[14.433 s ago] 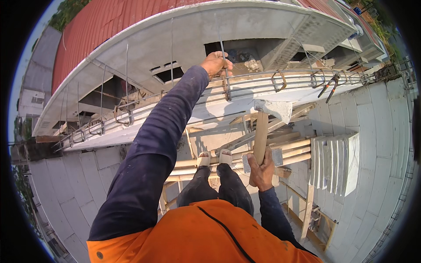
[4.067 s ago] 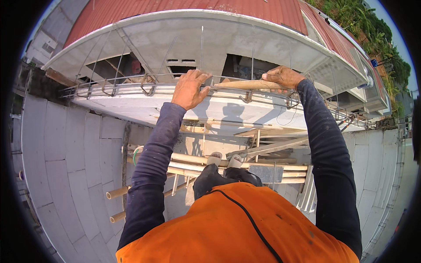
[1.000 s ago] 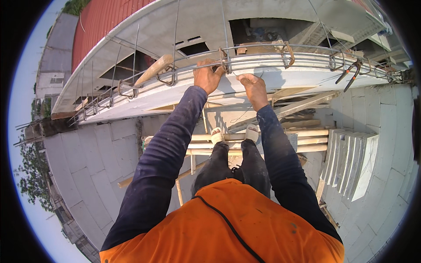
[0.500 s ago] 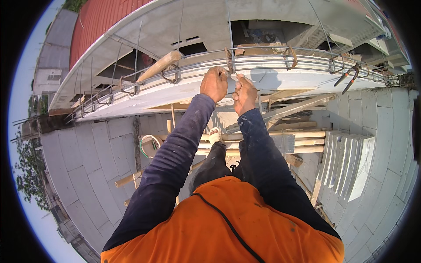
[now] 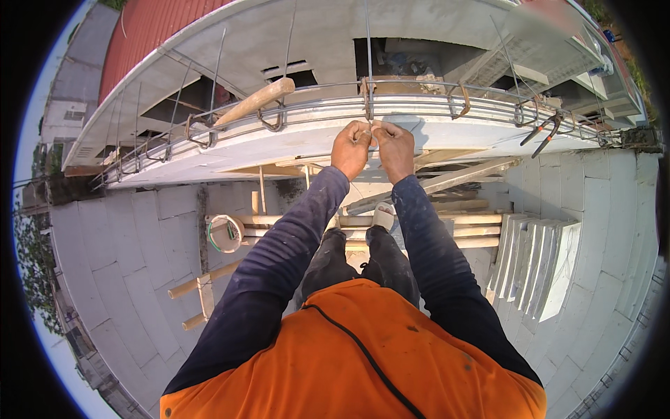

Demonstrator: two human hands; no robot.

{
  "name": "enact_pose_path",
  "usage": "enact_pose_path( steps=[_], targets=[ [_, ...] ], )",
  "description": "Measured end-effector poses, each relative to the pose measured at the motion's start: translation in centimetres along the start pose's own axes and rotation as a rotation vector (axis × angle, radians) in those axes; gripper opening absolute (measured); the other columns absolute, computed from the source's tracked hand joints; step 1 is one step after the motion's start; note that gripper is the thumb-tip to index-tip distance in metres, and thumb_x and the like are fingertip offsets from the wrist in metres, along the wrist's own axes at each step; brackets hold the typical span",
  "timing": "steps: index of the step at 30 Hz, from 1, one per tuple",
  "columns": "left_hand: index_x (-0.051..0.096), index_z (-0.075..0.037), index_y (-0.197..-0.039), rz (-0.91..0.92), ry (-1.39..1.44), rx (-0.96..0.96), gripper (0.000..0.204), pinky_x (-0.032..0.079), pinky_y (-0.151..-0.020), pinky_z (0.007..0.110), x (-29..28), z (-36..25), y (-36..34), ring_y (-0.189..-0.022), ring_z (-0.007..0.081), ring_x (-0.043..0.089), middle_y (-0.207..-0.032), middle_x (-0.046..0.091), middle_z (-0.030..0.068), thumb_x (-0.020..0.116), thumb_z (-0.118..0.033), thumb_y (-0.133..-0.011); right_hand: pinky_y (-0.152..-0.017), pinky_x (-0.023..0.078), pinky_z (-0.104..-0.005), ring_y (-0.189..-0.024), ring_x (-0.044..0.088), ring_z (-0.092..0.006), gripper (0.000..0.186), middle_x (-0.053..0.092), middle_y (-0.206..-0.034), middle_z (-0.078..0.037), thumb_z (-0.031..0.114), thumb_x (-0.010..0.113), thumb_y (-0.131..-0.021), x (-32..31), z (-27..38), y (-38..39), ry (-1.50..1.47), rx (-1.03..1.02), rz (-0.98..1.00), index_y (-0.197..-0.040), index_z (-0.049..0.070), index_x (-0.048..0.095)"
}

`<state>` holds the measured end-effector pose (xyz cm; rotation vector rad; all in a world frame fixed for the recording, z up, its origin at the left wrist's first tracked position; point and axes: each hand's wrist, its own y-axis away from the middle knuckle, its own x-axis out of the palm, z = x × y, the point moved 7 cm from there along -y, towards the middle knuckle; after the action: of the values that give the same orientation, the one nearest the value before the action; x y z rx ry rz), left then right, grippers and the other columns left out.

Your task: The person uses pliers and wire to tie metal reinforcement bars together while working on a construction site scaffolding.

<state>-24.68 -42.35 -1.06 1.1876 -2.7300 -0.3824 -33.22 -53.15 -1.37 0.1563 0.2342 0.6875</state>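
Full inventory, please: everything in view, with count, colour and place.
Long bars: several, grey, along the white ledge
Upright rods: several, grey, along the bars
Bent stirrups: several, rusty, on the bars
Wooden handle: one, tan, on the bars, left
Pliers-like tool: one, dark with orange, on the bars, right
Building: one, grey with red roof, ahead
Block walls: two, grey, left and right
Bucket: one, pale, lower left
Poles: several, tan, underfoot
Panels: one stack, white, right
Foliage: some, green, left edge
Shirt: one, orange, bottom
Sleeves: two, navy, centre
Trousers: one, dark, lower centre
Footwear: two, pale, on poles
Left grip and right grip: two, bare, centre, pinching
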Motion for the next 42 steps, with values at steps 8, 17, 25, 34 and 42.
enact_pose_path(
  steps=[8, 17, 25, 34, 42],
  targets=[
    [0.071, -0.006, -0.134, 0.1, 0.118, -0.084, 0.041, 0.043, -0.059, 0.024, -2.1, 2.6, -0.1, -0.064, 0.0063, 0.05, -0.084, 0.07, 0.0007, 0.068, -0.014, -0.094, -0.079, 0.056, -0.0448, -0.087, 0.072, -0.0356, 0.022, 0.075, -0.095, -0.014, 0.027, 0.069, -0.09, 0.6, 6.2, -0.3, 0.712, -0.36, 0.044, -0.097, 0.009, 0.08],
    [0.073, -0.006, -0.133, 0.15, -0.014, -0.079, 0.042, 0.049, -0.067, 0.028, -2.9, 2.9, 0.4, -0.072, 0.0104, 0.058, -0.09, 0.074, 0.0037, 0.071, -0.016, -0.092, -0.082, 0.055, -0.0467, -0.094, 0.071, -0.036, 0.02, 0.073, -0.102, -0.016, 0.025, 0.067, -0.09, 1.4, 5.1, -1.1, 0.657, -0.167, 0.124, -0.098, 0.01, 0.076],
    [0.072, -0.007, -0.104, 0.115, -0.78, 0.124, 0.022, 0.054, -0.08, 0.042, -4.3, -2.9, 0.2, -0.085, 0.0329, 0.071, -0.09, 0.074, 0.0158, 0.062, -0.026, -0.099, -0.06, 0.056, -0.0383, -0.081, 0.073, -0.0254, 0.026, 0.072, -0.093, -0.014, 0.025, 0.063, -0.1, 1.8, 2.4, -2.9, 0.511, -0.009, 0.289, -0.109, 0.001, 0.069],
    [0.071, -0.009, -0.108, 0.207, -1.047, 0.283, 0.018, 0.055, -0.085, 0.051, -2.8, -3.4, 1.0, -0.096, 0.0418, 0.071, -0.099, 0.075, 0.0189, 0.058, -0.019, -0.099, -0.052, 0.056, -0.0353, -0.066, 0.07, -0.0215, 0.036, 0.069, -0.08, -0.014, 0.027, 0.061, -0.1, 3.0, 1.0, -1.5, 0.086, 0.221, 0.189, -0.112, -0.006, 0.067],
    [0.072, -0.01, -0.106, 0.189, -1.056, 0.253, 0.018, 0.056, -0.084, 0.05, -3.9, -4.1, 0.6, -0.094, 0.04, 0.072, -0.097, 0.076, 0.0177, 0.058, -0.019, -0.099, -0.055, 0.059, -0.0379, -0.054, 0.069, -0.026, 0.04, 0.066, -0.077, -0.017, 0.033, 0.051, -0.104, 2.7, 3.2, -2.1, 0.362, 0.129, 0.318, -0.103, -0.006, 0.064]
  ],
)
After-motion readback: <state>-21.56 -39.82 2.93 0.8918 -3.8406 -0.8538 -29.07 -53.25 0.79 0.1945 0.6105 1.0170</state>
